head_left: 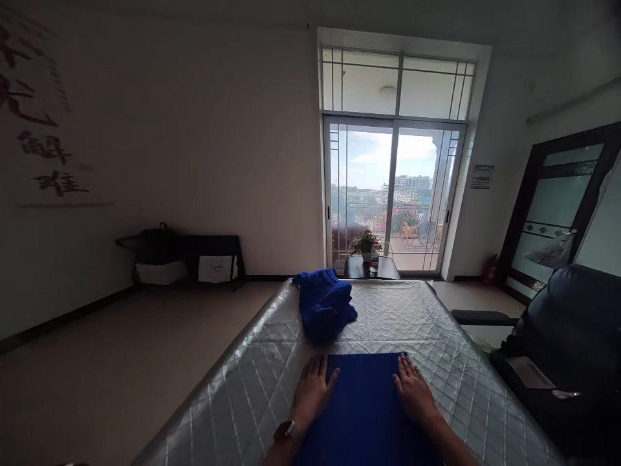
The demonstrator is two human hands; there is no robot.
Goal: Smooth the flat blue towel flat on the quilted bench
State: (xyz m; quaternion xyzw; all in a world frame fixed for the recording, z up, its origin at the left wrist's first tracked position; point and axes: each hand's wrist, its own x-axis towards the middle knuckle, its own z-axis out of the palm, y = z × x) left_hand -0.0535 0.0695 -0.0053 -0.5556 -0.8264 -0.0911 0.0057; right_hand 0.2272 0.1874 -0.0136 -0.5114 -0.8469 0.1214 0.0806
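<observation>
A flat, folded piece of deep blue cloth [363, 408] lies on a quilted silver table cover [427, 343], near the edge closest to me. My left hand [313, 391] rests palm down along the cloth's left side, and my right hand [413, 388] rests the same way along its right side. Neither hand grips the cloth. A crumpled heap of similar blue fabric [323, 304] sits farther along the cover, beyond the folded piece and to the left. A dark wristwatch [286, 432] is on my left wrist.
A black padded chair [567, 330] stands close to the table's right side. Beyond the far end are a small dark table [371, 266] with a potted plant and bottle, and a glass balcony door [394, 194]. Floor stretches along the left side.
</observation>
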